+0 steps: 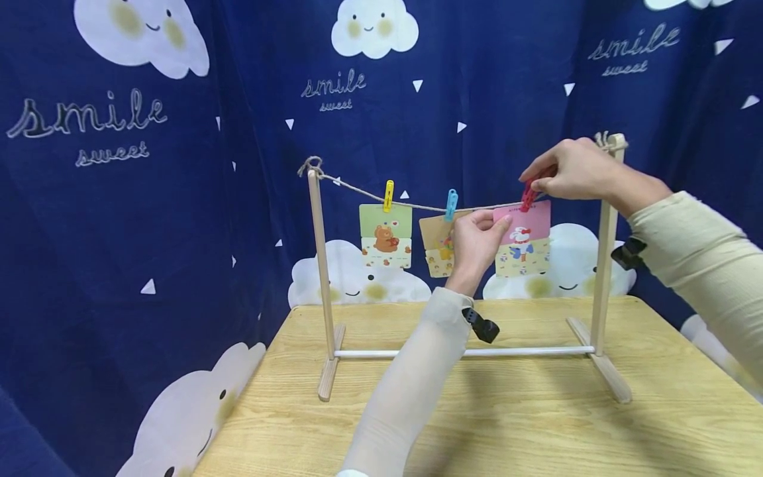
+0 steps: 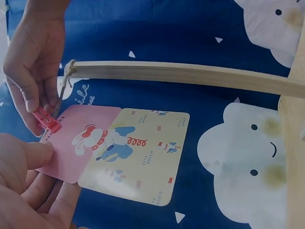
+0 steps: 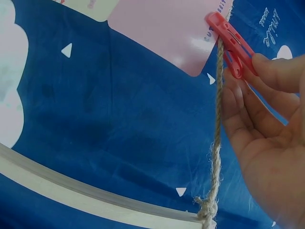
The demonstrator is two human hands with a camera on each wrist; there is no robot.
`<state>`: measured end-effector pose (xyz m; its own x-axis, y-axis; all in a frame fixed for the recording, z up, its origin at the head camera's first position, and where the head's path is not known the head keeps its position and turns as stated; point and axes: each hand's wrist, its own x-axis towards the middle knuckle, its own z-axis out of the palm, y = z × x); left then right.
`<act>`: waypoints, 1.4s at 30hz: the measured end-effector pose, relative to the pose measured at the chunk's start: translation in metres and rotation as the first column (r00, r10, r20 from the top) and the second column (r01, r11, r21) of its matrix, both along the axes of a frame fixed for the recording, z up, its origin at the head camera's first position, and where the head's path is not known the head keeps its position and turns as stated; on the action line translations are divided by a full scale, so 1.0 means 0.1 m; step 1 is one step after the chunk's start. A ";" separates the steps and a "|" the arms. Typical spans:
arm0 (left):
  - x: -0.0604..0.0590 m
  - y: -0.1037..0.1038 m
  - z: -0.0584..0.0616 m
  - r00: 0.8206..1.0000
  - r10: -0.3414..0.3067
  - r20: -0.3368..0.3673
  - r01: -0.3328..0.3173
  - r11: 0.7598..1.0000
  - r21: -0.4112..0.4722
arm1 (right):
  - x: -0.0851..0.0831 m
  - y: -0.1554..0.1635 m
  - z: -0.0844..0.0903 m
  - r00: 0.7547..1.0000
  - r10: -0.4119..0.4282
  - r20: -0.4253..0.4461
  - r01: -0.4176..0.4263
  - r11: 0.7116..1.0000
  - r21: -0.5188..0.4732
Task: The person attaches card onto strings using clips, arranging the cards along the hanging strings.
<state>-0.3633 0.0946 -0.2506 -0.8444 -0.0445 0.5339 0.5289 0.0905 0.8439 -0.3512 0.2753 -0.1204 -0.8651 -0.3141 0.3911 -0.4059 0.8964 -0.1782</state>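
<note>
A pink and yellow card [image 1: 522,240] [image 2: 121,155] [image 3: 167,33] hangs from a twine line [image 1: 417,204] [image 3: 218,119] strung between two posts of a wooden rack [image 1: 322,278]. My left hand [image 1: 477,244] [image 2: 26,191] pinches the card's pink left edge. My right hand [image 1: 572,171] [image 2: 31,62] [image 3: 267,143] pinches a red clothespin [image 1: 528,196] [image 2: 46,119] [image 3: 231,43] that clamps the card's top onto the twine. Further left hang a green bear card [image 1: 385,235] under a yellow clothespin [image 1: 388,195], and a tan card [image 1: 438,245] under a blue clothespin [image 1: 451,204].
The rack stands on a light wooden table [image 1: 507,424], with a white crossbar [image 1: 524,351] low between its feet. A dark blue curtain with white clouds [image 1: 149,199] hangs close behind and on both sides.
</note>
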 end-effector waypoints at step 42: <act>0.21 -0.94 -0.31 0.989 -0.112 -0.097 0.081 0.957 -0.278 | 0.04 -0.05 -0.04 0.993 0.013 -0.117 -0.014 1.000 -0.007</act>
